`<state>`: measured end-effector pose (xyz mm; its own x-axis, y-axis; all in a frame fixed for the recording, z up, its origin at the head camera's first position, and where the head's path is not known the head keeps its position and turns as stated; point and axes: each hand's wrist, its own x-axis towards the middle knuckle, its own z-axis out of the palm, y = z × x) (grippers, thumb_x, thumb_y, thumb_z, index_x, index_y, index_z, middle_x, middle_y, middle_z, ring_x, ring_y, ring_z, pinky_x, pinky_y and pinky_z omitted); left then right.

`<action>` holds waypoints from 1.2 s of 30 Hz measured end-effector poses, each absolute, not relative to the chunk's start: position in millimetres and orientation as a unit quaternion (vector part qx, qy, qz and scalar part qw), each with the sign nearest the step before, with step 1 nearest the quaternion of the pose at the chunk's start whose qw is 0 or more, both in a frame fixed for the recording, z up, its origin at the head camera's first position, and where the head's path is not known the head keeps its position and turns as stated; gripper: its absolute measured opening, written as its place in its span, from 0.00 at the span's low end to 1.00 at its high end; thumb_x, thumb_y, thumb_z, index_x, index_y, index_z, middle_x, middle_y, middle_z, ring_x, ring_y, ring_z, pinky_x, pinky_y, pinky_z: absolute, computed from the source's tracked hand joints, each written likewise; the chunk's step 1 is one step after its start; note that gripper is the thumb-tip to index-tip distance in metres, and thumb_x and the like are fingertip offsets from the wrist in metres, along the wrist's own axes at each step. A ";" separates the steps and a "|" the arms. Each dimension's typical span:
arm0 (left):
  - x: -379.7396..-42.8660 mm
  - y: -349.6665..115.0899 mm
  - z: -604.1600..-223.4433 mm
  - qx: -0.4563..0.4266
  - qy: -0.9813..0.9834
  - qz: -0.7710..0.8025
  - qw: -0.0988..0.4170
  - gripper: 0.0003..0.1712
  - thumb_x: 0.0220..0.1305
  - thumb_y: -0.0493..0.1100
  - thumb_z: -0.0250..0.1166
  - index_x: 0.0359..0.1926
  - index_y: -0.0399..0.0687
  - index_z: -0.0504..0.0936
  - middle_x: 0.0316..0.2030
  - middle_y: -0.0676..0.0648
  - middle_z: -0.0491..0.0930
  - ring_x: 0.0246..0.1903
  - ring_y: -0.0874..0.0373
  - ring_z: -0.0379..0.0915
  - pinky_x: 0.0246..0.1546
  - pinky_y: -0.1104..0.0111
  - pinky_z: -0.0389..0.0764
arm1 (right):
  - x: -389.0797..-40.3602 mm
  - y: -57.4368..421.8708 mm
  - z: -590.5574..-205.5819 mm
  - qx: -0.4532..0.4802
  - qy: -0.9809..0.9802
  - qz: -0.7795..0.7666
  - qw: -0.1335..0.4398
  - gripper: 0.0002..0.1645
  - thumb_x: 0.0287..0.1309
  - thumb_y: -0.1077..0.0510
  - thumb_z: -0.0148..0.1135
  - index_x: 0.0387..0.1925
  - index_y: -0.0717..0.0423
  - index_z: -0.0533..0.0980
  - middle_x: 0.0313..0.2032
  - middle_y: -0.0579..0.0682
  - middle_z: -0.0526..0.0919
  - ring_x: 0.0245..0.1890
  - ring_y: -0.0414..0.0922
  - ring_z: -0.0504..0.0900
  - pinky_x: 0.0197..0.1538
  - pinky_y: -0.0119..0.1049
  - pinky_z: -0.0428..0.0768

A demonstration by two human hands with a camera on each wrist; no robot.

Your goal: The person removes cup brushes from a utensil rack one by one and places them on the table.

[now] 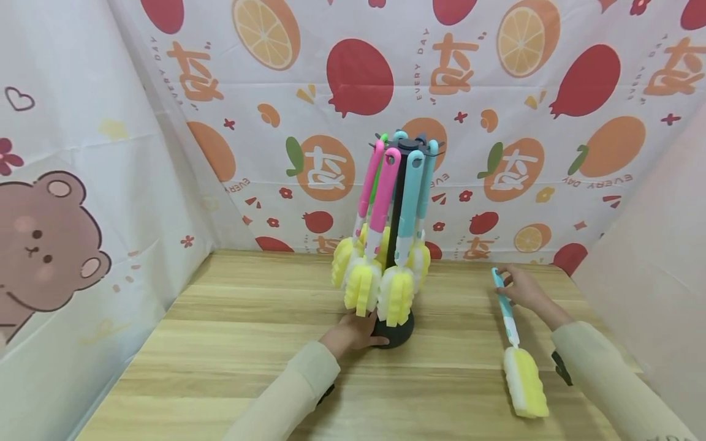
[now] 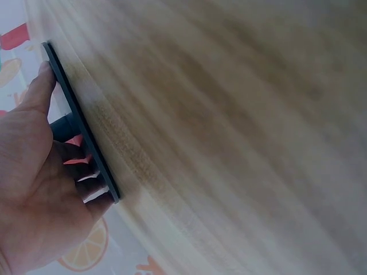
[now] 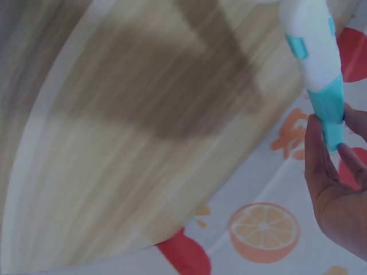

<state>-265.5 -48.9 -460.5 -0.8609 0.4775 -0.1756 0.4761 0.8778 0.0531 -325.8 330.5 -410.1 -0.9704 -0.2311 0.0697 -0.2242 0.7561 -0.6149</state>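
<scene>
A black stand (image 1: 394, 335) with a round base holds several hanging sponge brushes, with pink, turquoise and green handles (image 1: 384, 195) and yellow-and-white sponge heads (image 1: 362, 288). At its foot my left hand (image 1: 353, 331) grips the base, thumb in front. The left wrist view shows the thumb and fingers of this hand (image 2: 40, 177) spread along the rim of the base (image 2: 85, 126). Over the table's right side, my right hand (image 1: 524, 291) pinches the turquoise handle of another sponge brush (image 1: 526, 383) near its end. Its sponge head points towards me; the handle (image 3: 327, 103) shows in the right wrist view.
The wooden table (image 1: 248, 361) reaches back to a fruit-print curtain (image 1: 361, 76). White cloth (image 1: 49, 135) with a bear print hangs at the left, and a pale cloth (image 1: 656, 245) closes the right side.
</scene>
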 end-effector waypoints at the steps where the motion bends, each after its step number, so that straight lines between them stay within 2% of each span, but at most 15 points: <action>1: -265.5 -48.3 -460.3 0.247 0.964 0.004 0.093 0.52 0.58 0.70 0.50 0.70 0.38 0.48 0.68 0.39 0.49 0.63 0.52 0.52 0.59 0.64 0.57 | -326.5 333.2 -412.7 -0.121 0.936 -0.330 0.011 0.25 0.52 0.71 0.60 0.50 0.74 0.63 0.34 0.69 0.72 0.22 0.48 0.77 0.25 0.43 0.80; 10: -266.8 -46.6 -460.5 0.246 0.965 -0.002 0.091 0.52 0.58 0.70 0.49 0.70 0.38 0.47 0.68 0.40 0.48 0.64 0.52 0.50 0.59 0.64 0.57 | -328.0 348.6 -424.8 -0.094 0.938 -0.331 0.049 0.24 0.53 0.72 0.58 0.49 0.76 0.61 0.31 0.66 0.71 0.22 0.49 0.76 0.27 0.45 0.80; 23: -266.0 -47.2 -458.0 0.246 0.965 0.005 0.092 0.52 0.59 0.69 0.51 0.69 0.37 0.48 0.67 0.39 0.49 0.65 0.51 0.48 0.60 0.64 0.56 | -325.7 355.8 -433.9 -0.099 0.952 -0.280 0.077 0.21 0.54 0.71 0.58 0.48 0.73 0.64 0.33 0.65 0.72 0.24 0.48 0.75 0.24 0.39 0.78; 30: -265.1 -47.5 -459.2 0.250 0.964 0.007 0.088 0.52 0.59 0.68 0.51 0.69 0.36 0.49 0.67 0.39 0.49 0.65 0.52 0.48 0.60 0.64 0.56 | -326.1 353.4 -438.4 -0.109 0.956 -0.259 0.086 0.21 0.51 0.70 0.61 0.46 0.72 0.66 0.30 0.61 0.73 0.23 0.48 0.74 0.24 0.38 0.76; 36: -265.6 -47.2 -458.8 0.250 0.965 0.010 0.084 0.52 0.58 0.68 0.52 0.69 0.36 0.48 0.67 0.39 0.49 0.65 0.52 0.48 0.61 0.64 0.55 | -325.7 351.3 -439.1 -0.110 0.956 -0.254 0.092 0.20 0.51 0.70 0.61 0.46 0.72 0.66 0.30 0.62 0.73 0.25 0.49 0.74 0.24 0.38 0.77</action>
<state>-265.6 -47.2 -458.8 -0.8609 0.4836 -0.1582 0.4803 0.8750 0.0606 -325.7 351.3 -439.1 -0.9589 -0.2569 -0.1209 -0.1628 0.8464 -0.5070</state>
